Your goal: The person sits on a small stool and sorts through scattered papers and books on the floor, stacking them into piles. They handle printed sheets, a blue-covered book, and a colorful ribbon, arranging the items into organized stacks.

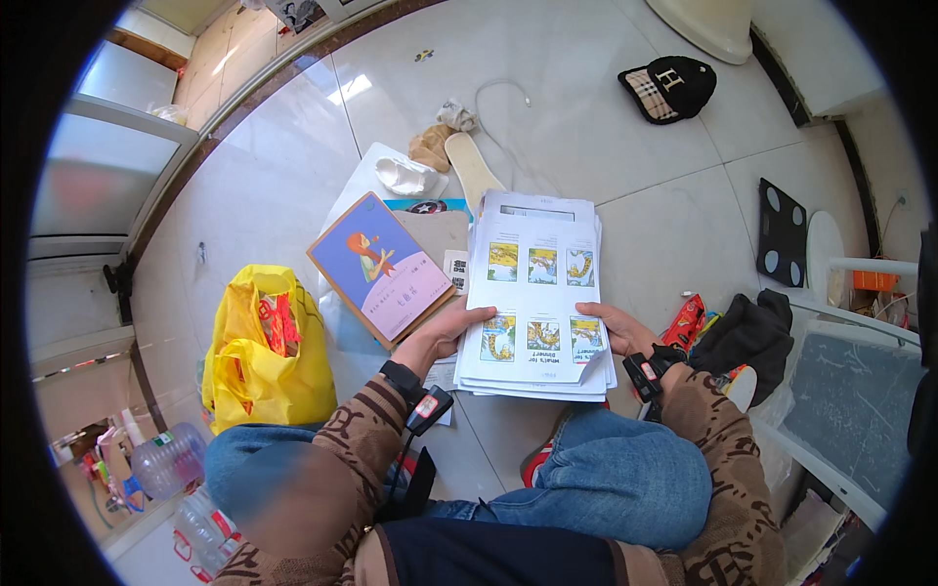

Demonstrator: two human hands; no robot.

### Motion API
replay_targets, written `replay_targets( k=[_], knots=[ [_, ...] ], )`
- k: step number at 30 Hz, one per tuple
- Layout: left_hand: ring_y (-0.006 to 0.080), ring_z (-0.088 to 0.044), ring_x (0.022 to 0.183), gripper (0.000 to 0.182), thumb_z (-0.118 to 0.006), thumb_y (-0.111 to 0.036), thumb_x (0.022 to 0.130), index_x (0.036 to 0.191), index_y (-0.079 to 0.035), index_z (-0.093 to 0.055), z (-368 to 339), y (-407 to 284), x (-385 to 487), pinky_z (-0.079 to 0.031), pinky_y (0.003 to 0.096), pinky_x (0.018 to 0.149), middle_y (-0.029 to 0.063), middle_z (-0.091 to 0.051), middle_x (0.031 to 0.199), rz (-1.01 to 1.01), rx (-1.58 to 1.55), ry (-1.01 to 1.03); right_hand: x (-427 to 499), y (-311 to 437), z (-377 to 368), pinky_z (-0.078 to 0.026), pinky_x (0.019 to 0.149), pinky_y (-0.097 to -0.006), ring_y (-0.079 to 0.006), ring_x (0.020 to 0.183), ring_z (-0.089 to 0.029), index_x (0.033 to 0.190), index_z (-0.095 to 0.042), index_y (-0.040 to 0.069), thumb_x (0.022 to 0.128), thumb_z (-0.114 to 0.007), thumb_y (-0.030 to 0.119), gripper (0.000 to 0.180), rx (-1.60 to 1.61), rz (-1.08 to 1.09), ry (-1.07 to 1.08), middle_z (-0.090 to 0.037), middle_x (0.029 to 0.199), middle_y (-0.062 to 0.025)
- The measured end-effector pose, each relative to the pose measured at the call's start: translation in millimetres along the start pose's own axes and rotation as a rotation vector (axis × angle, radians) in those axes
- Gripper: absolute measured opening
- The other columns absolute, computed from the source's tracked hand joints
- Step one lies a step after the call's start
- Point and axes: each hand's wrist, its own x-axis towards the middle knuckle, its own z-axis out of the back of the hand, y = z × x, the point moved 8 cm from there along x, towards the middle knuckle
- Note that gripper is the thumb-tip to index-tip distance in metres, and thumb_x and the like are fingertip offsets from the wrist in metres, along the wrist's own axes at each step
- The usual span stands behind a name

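Observation:
Between both hands I hold a thick stack of printed paper sheets (538,293), with small coloured pictures on the top sheet. My left hand (453,326) grips its left edge, thumb on top. At the right edge, my right hand (612,328) has its thumb on the top sheet; the fingers below are hidden. The sheet's near right corner curls up. Left of the stack lies a purple and pink illustrated book (381,269), tilted on other papers. Beyond it are a white crumpled item (405,176), a tan cloth (431,146) and a pale insole (470,165).
A yellow plastic bag (315,351) with red contents stands at left. Farther off are a cable (480,95) and a black cap (678,88). To the right are a black bathroom scale (781,234), a dark cloth (755,344) and a framed board (843,410). Plastic bottles (168,458) stand lower left.

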Motion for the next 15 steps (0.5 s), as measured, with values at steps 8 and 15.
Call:
replay_targets(
  k=[8,15],
  knots=[
    [0.041,-0.067,0.116,0.071,-0.072,-0.009,0.088,0.147,0.004,-0.034,7.8,2.5,15.5,-0.056,0.0465,0.099,0.0284,-0.064,0.129,-0.201,0.817,-0.247,3.1,0.3,-16.4,-0.052,0.106,-0.0425,-0.0315,0.121,-0.065,0.142,-0.049,-0.009,0.09,-0.061,-0.006,0.054,-0.561,0.231,-0.198,-0.062,0.136,-0.0222],
    [0.0506,-0.057,0.123,0.073,-0.064,-0.007,0.088,0.152,0.002,-0.029,-60.4,-21.6,-11.7,-0.05,0.0498,0.101,0.0341,-0.059,0.13,-0.461,0.966,-0.325,-42.5,35.6,-62.1,-0.049,0.105,-0.0367,-0.0244,0.117,-0.064,0.138,-0.052,-0.007,0.08,-0.06,-0.005,0.059,-0.847,0.592,-0.245,-0.066,0.128,-0.0148]
  ],
)
